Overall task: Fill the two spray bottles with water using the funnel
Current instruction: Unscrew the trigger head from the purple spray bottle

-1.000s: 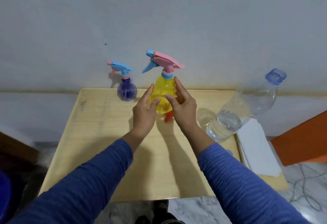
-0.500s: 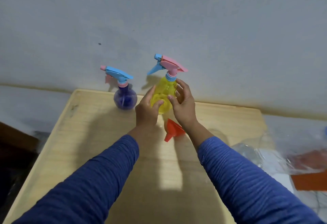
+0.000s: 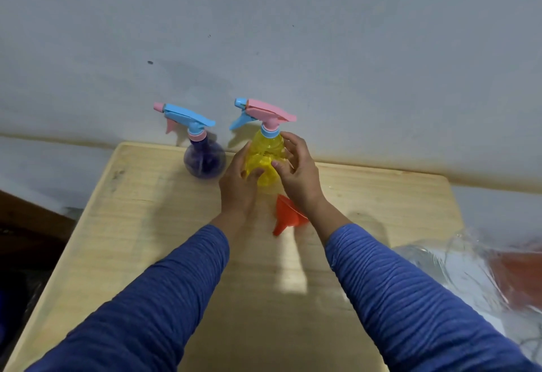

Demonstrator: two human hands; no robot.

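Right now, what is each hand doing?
Left hand: curled on the yellow spray bottle, thumb in front.
Right hand: also gripping the yellow spray bottle, fingers on its side; the orange funnel lies untouched beneath it.

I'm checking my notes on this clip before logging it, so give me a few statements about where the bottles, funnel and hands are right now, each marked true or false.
1. Both hands are on the yellow spray bottle. True: the left hand and right hand cup it from either side.
2. The orange funnel sits in the neck of the yellow spray bottle. False: it lies on its side on the wooden table, in front of that bottle.
3. The purple spray bottle stands to the left of the yellow one, untouched. True.
4. The yellow spray bottle's pink spray head has been taken off. False: it is on the bottle.
5. The purple spray bottle has a blue spray head. True.
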